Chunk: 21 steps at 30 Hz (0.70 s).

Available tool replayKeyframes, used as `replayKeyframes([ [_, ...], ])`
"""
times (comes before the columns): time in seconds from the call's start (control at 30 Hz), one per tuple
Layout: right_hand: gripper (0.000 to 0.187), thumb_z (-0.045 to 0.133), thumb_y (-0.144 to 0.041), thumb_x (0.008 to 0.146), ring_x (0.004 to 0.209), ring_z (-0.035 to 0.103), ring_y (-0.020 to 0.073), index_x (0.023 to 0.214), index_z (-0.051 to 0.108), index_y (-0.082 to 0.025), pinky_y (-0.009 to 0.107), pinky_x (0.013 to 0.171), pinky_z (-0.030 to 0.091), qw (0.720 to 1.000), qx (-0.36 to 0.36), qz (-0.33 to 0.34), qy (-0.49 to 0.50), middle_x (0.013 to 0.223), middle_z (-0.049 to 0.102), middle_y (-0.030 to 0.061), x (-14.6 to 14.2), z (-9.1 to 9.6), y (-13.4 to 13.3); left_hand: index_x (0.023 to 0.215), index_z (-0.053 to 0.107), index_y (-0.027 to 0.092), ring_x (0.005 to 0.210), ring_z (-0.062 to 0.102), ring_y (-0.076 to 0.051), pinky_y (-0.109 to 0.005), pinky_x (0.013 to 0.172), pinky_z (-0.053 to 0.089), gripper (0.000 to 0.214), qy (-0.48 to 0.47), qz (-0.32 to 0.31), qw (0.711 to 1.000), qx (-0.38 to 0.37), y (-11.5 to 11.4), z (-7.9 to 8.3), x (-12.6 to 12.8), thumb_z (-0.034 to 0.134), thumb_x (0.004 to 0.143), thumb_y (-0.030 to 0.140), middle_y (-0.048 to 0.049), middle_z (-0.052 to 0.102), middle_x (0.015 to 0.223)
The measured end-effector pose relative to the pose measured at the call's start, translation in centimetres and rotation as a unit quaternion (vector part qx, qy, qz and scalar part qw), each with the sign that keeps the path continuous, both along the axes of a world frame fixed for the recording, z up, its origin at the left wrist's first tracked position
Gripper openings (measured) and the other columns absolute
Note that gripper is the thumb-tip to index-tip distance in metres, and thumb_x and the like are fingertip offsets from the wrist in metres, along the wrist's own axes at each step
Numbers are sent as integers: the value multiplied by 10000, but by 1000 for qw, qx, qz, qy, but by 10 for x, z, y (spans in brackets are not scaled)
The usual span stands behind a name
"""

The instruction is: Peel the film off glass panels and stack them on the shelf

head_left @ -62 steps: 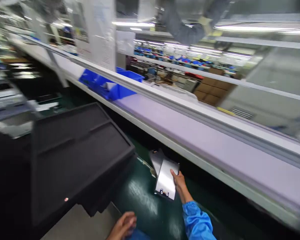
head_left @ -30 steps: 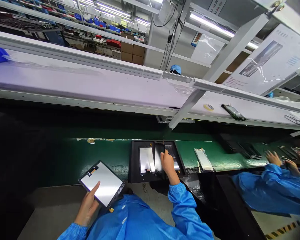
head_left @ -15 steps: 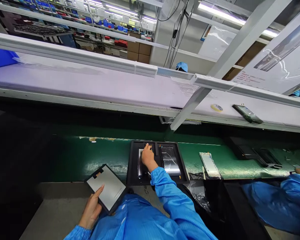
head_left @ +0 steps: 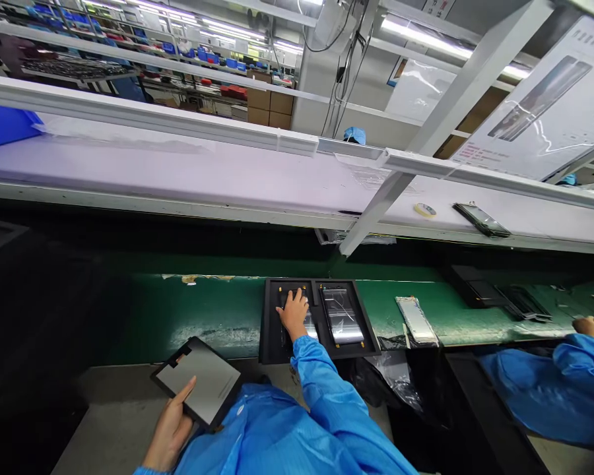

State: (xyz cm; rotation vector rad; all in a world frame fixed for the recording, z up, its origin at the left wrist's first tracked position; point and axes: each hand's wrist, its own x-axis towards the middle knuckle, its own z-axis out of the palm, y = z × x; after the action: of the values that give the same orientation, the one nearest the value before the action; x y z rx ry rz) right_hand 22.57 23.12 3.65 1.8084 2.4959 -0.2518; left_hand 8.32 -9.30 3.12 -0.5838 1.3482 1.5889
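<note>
My left hand (head_left: 174,422) grips a flat display panel (head_left: 200,382), grey-backed with a black border, thumb on its grey face. The panel is tilted in front of my body, off the bench edge. My right hand (head_left: 294,313) rests with fingers spread on a dark glossy display panel (head_left: 311,327) in the left compartment of a black tray (head_left: 271,343); the hand hides much of that panel. In the right compartment lies another glossy display panel (head_left: 343,316) with small orange tabs at its corners.
The tray lies on a green bench (head_left: 218,310). To its right are a white, phone-like slab (head_left: 416,320) and clear plastic film (head_left: 400,382). A white shelf (head_left: 202,171) runs behind, bearing a tape roll (head_left: 424,210) and stacked panels (head_left: 481,220). A co-worker's hand (head_left: 591,326) shows far right.
My right hand has gone from pinched fingers near the left compartment's top to spread fingers on the panel. That panel now lies squarely in the compartment. The left-hand panel has shifted slightly left and down.
</note>
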Motion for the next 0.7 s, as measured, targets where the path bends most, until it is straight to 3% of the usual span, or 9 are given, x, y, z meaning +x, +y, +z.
replayKeyframes([
  [0.07, 902, 727, -560, 856, 1536, 165, 448, 1584, 377, -158, 619, 1175, 237, 1000, -2, -29, 0, 1703, 134, 242, 12, -2, -4, 1046, 730, 150, 1156, 729, -305, -279, 847, 647, 211, 18, 10, 1000, 6, -3, -2, -9, 731, 836, 126, -73, 829, 969],
  [0.13, 976, 713, -618, 842, 1550, 92, 462, 1611, 317, -166, 662, 1155, 236, 997, -41, -63, -2, 1710, 92, 239, 22, -4, -9, 1035, 733, 154, 1172, 721, -291, -249, 820, 642, 213, 27, 26, 999, 9, -5, -3, -16, 717, 831, 95, -65, 829, 940],
  [0.27, 964, 670, -602, 866, 1538, 144, 448, 1630, 259, -182, 647, 1101, 323, 993, -77, -93, -5, 1716, 42, 230, 24, -4, -16, 1026, 744, 155, 1142, 735, -284, -256, 849, 634, 219, 43, 31, 998, 26, -10, -1, -27, 695, 832, 67, -56, 829, 900],
  [0.47, 877, 558, -603, 933, 1531, 158, 461, 1621, 273, -141, 673, 1098, 300, 989, -66, -130, -5, 1696, 90, 278, 17, 7, -29, 1175, 712, 116, 1043, 768, -331, -358, 909, 638, 344, 27, 19, 999, 42, -20, 2, -45, 693, 833, 87, -75, 831, 854],
  [0.6, 790, 560, -527, 950, 1538, 194, 452, 1558, 390, -52, 646, 1163, 271, 994, -30, -81, 61, 1663, 198, 304, -14, 43, -37, 1175, 714, 127, 1014, 768, -367, -389, 883, 643, 397, 6, 76, 996, 47, -27, 7, -53, 703, 783, 68, -113, 830, 810],
  [0.67, 712, 518, -494, 974, 1545, 230, 404, 1527, 441, -52, 577, 1192, 305, 980, -17, 34, 194, 1670, 210, 276, -62, 81, -49, 1219, 702, 131, 1067, 740, -397, -406, 871, 642, 478, -12, 108, 991, 73, -32, 15, -59, 734, 745, 72, -175, 832, 932],
  [0.7, 674, 499, -498, 984, 1547, 248, 374, 1514, 467, -82, 546, 1208, 310, 954, -13, 115, 275, 1679, 215, 242, -93, 106, -64, 1256, 687, 138, 1100, 722, -411, -414, 866, 642, 530, -29, 124, 988, 87, -37, 19, -62, 746, 732, 80, -204, 820, 1026],
])
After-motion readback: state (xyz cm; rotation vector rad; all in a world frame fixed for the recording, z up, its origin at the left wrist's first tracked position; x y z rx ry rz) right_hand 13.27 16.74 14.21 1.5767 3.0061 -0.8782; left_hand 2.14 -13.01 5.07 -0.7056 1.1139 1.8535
